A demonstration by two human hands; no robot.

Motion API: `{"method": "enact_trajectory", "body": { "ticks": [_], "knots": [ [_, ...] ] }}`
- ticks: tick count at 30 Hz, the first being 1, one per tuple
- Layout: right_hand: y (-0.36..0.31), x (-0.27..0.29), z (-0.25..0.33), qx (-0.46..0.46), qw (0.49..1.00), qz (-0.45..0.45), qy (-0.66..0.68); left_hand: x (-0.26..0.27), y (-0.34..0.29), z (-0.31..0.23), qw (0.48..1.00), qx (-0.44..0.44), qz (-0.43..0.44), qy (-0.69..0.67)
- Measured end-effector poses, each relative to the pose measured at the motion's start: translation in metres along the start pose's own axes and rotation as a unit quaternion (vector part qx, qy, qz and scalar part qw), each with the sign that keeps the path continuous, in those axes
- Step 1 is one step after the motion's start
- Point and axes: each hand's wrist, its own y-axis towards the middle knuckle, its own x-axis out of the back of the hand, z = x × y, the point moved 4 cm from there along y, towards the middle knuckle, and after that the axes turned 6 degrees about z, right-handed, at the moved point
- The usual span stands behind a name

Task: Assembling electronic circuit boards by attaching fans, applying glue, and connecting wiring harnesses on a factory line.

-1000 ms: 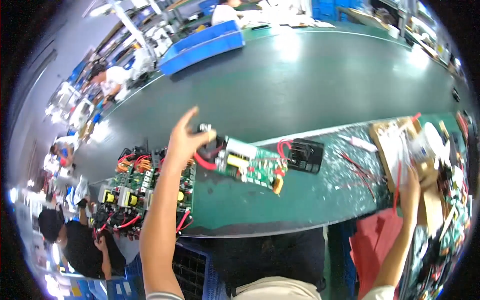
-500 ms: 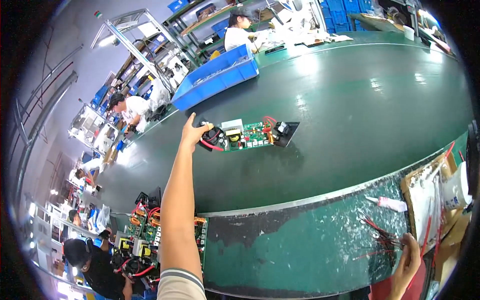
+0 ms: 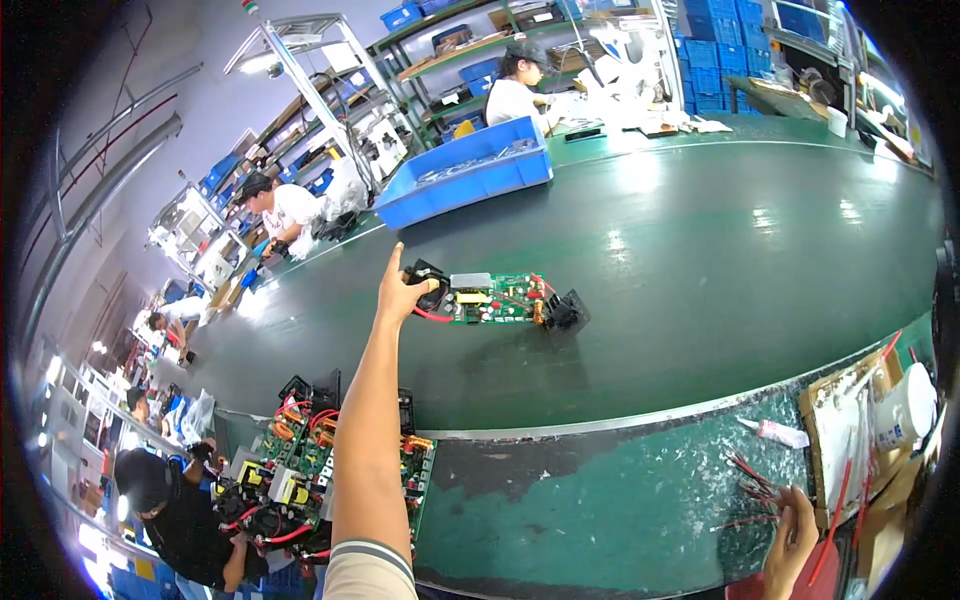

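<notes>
My left hand (image 3: 404,296), arm stretched out over the dark belt, grips a green circuit board assembly (image 3: 492,300) at its left end. The thumb lies on a black round part (image 3: 430,284) there, while the index finger points away. A black end panel (image 3: 567,312) with sockets sits tilted at the board's right end, and a shadow falls on the belt below. At the lower right, my right hand (image 3: 792,535) has its fingers curled at the ends of a loose bunch of thin red wires (image 3: 756,482) on the green bench.
Several similar boards (image 3: 290,480) crowd the bench beside my left forearm. A blue bin (image 3: 465,180) stands on the belt's far side. Near my right hand are a white tube (image 3: 778,433), a cardboard tray (image 3: 835,430) and a white tub (image 3: 905,405). Co-workers sit along the line.
The view has shifted, with the bin and background lower and further right. My left hand has drawn the board slightly leftward and nearer, and its end panel has turned. My right hand stays by the wires.
</notes>
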Motion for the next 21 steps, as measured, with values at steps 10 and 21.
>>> {"method": "enact_trajectory", "body": {
  "ticks": [10, 21],
  "knots": [
    [0.000, -0.007, 0.000, 0.011, 1.000, -0.012, -0.025, 0.015, -0.005, 0.008, 0.966, 0.106, -0.068, 0.227],
    [-0.006, -0.017, 0.008, -0.034, 0.999, 0.021, -0.010, 0.024, -0.028, 0.012, 0.899, 0.259, -0.032, 0.352]
  ]
}}
